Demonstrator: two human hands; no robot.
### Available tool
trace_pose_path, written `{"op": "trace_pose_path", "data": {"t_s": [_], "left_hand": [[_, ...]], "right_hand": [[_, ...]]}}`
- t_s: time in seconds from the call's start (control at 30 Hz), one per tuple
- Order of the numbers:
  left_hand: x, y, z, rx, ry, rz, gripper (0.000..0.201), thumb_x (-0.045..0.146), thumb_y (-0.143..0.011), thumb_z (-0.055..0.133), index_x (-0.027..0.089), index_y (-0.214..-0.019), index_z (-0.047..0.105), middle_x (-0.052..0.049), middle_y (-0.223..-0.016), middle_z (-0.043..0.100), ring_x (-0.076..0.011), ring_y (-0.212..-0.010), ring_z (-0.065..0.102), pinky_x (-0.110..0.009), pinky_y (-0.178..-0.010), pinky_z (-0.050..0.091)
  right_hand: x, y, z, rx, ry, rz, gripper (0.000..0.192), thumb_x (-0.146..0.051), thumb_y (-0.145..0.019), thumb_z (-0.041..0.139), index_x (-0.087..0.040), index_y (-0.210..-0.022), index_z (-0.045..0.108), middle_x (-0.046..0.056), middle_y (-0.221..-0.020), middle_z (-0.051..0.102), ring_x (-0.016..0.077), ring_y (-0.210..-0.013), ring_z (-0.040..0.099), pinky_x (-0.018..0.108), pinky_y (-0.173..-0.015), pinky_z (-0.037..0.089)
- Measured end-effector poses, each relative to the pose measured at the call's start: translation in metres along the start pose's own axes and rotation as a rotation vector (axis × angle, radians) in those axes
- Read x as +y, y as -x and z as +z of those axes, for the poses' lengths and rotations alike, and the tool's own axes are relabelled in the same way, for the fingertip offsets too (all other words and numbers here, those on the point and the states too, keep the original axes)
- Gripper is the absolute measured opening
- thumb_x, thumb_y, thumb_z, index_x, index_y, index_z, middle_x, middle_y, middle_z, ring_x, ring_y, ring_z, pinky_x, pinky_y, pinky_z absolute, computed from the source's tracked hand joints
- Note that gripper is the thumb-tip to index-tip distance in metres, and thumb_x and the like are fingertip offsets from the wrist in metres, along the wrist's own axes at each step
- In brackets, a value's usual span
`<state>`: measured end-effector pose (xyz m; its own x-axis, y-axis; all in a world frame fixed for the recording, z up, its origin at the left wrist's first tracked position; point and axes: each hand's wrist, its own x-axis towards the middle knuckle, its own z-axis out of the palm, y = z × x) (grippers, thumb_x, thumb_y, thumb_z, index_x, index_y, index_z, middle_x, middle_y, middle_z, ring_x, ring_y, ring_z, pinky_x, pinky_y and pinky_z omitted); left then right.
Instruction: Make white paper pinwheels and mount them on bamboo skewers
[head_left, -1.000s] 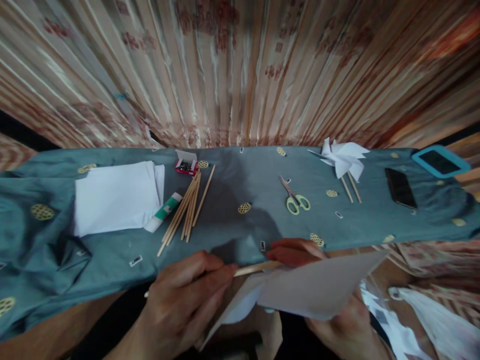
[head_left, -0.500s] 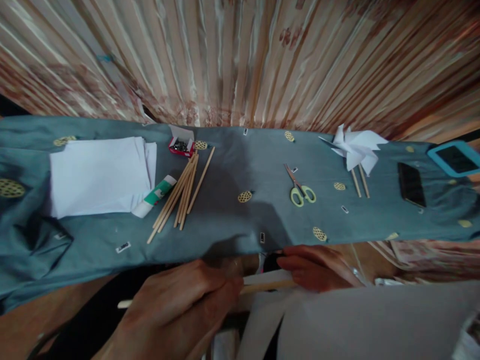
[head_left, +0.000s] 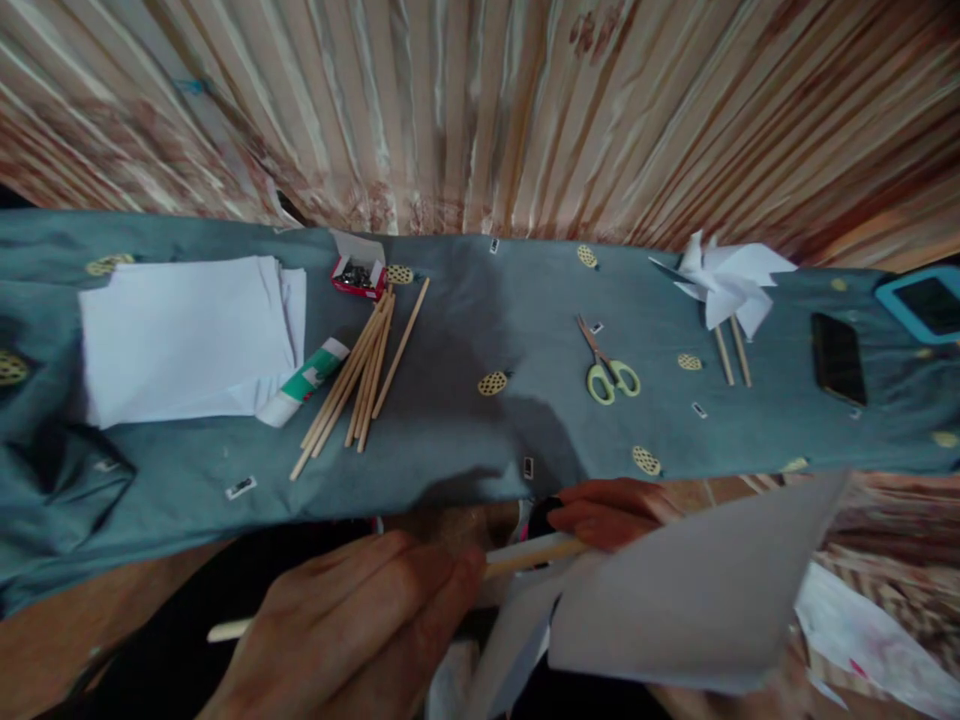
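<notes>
Close to me, below the table's front edge, my left hand [head_left: 360, 620] is closed around a thin wooden stick [head_left: 532, 557]. The stick's left end pokes out past my wrist side. My right hand [head_left: 611, 512] is closed at the stick's right end, where a folded white paper pinwheel [head_left: 675, 595] sits; the paper covers part of that hand. How the pinwheel joins the stick is hidden by my fingers. On the table lie several loose wooden sticks [head_left: 360, 375], a glue stick [head_left: 304, 382] and green-handled scissors [head_left: 609, 370].
A stack of white paper [head_left: 187, 340] lies at left on the green cloth [head_left: 450, 450]. Beside it is a small red box of pins [head_left: 358, 275]. At right are white paper pinwheels [head_left: 727, 280] on sticks, a black phone [head_left: 838, 358] and a blue-framed device [head_left: 926, 302]. A pleated curtain [head_left: 465, 120] hangs behind.
The pinwheel's paper has turned and tilted, its large flap now rising to the right. Both hands keep their hold on the stick. My view has shifted slightly.
</notes>
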<state>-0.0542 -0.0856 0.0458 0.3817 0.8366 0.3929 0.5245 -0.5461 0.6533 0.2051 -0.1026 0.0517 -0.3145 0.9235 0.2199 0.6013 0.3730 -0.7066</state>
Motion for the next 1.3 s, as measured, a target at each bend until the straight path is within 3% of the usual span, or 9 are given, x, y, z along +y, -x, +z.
{"op": "trace_pose_path", "data": {"t_s": [0.23, 0.33, 0.43, 0.63, 0.8, 0.93, 1.07, 1.3], "left_hand": [[-0.014, -0.018, 0.000, -0.032, 0.058, 0.097, 0.029, 0.019, -0.096, 0.044, 0.023, -0.114, 0.067, -0.004, -0.083, 0.072, -0.0134, -0.069, 0.067, -0.020, -0.059, 0.053], [-0.023, -0.027, 0.005, -0.024, 0.052, 0.125, 0.023, 0.015, -0.094, 0.047, 0.015, -0.105, 0.068, -0.006, -0.084, 0.069, -0.0124, -0.072, 0.067, -0.018, -0.062, 0.053], [-0.031, -0.034, 0.011, -0.079, 0.060, 0.078, 0.023, 0.016, -0.092, 0.049, 0.016, -0.082, 0.070, -0.005, -0.077, 0.067, -0.0119, -0.066, 0.066, -0.018, -0.060, 0.053], [-0.041, -0.033, 0.031, -0.103, 0.295, -0.158, 0.022, 0.016, -0.086, 0.054, 0.018, -0.087, 0.076, -0.007, -0.085, 0.071, -0.0155, -0.076, 0.069, -0.024, -0.071, 0.054], [-0.043, -0.020, 0.051, -0.099, 0.442, -0.280, 0.022, 0.021, -0.084, 0.056, 0.021, -0.089, 0.078, -0.007, -0.089, 0.071, -0.0203, -0.089, 0.067, -0.030, -0.079, 0.052], [-0.038, -0.010, 0.063, -0.049, 0.542, -0.403, 0.019, 0.025, -0.079, 0.060, 0.018, -0.080, 0.078, -0.006, -0.078, 0.066, -0.0193, -0.078, 0.063, -0.031, -0.074, 0.049], [-0.026, -0.003, 0.071, 0.052, 0.787, -0.622, 0.016, 0.030, -0.068, 0.073, 0.017, -0.075, 0.078, -0.002, -0.066, 0.062, -0.0126, -0.059, 0.054, -0.026, -0.057, 0.044], [-0.008, 0.017, 0.087, 0.258, 1.178, -1.017, 0.040, 0.034, -0.044, 0.089, 0.014, -0.077, 0.079, -0.001, -0.056, 0.065, -0.0079, -0.050, 0.049, -0.022, -0.051, 0.038]], "right_hand": [[-0.001, -0.025, 0.001, -0.041, 0.136, -0.036, 0.027, -0.015, -0.094, 0.048, -0.022, -0.119, 0.057, 0.006, -0.114, 0.070, 0.0193, -0.107, 0.065, 0.030, -0.093, 0.052], [0.004, -0.037, 0.009, -0.034, 0.107, 0.052, 0.015, -0.022, -0.095, 0.053, -0.023, -0.109, 0.059, 0.004, -0.107, 0.071, 0.0168, -0.099, 0.067, 0.026, -0.086, 0.052], [0.011, -0.046, 0.017, -0.050, 0.046, 0.127, 0.012, -0.028, -0.095, 0.055, -0.021, -0.104, 0.060, 0.003, -0.097, 0.071, 0.0162, -0.090, 0.067, 0.026, -0.080, 0.051], [0.027, -0.058, 0.020, -0.085, -0.033, 0.215, 0.017, -0.034, -0.092, 0.057, -0.019, -0.098, 0.062, 0.000, -0.079, 0.067, 0.0125, -0.061, 0.057, 0.024, -0.060, 0.044], [0.038, -0.063, 0.013, -0.162, -0.084, 0.251, 0.017, -0.034, -0.087, 0.061, -0.019, -0.094, 0.066, -0.001, -0.075, 0.066, 0.0126, -0.062, 0.055, 0.023, -0.059, 0.041], [0.042, -0.072, 0.009, -0.203, -0.100, 0.215, 0.018, -0.029, -0.084, 0.060, -0.018, -0.096, 0.069, 0.002, -0.088, 0.072, 0.0161, -0.076, 0.063, 0.025, -0.069, 0.045], [0.039, -0.088, 0.007, -0.298, 0.019, 0.198, 0.018, -0.025, -0.080, 0.064, -0.016, -0.094, 0.070, 0.001, -0.082, 0.071, 0.0153, -0.072, 0.061, 0.024, -0.067, 0.043], [0.028, -0.113, 0.017, -0.541, 0.320, 0.190, 0.016, -0.025, -0.080, 0.067, -0.013, -0.089, 0.071, 0.004, -0.082, 0.071, 0.0149, -0.071, 0.062, 0.022, -0.061, 0.039]]}}
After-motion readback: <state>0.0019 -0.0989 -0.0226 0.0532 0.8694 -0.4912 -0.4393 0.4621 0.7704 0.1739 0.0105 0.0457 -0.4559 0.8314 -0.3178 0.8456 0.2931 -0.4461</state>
